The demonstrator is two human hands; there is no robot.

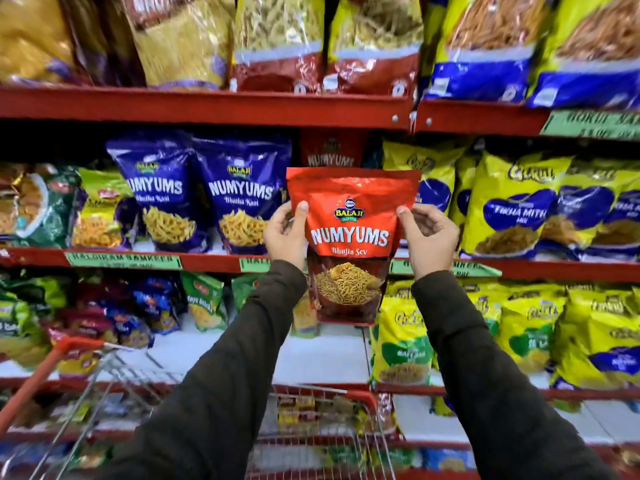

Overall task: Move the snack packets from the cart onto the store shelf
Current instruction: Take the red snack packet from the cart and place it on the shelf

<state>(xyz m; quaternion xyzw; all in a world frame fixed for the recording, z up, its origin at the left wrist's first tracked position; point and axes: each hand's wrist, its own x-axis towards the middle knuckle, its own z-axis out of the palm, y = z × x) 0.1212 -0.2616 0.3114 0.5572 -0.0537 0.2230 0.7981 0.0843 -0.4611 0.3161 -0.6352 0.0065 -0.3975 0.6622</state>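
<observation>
I hold a red Numyums snack packet (349, 237) upright in front of the middle shelf (207, 262). My left hand (285, 233) pinches its left edge and my right hand (427, 233) pinches its right edge. Behind the packet, another red Numyums packet (330, 150) stands on that shelf, in a gap between blue Numyums packets (242, 192) and yellow packets (512, 202). The wire cart (311, 427) with a red rim is below my arms; what it holds is mostly hidden by my sleeves.
Red shelves stacked with snack bags fill the view: an upper shelf (207, 105) with large bags, a lower shelf with green, blue and yellow packets (401, 341). The cart's orange handle (41, 375) sits lower left. Green price labels (124, 260) line the shelf edges.
</observation>
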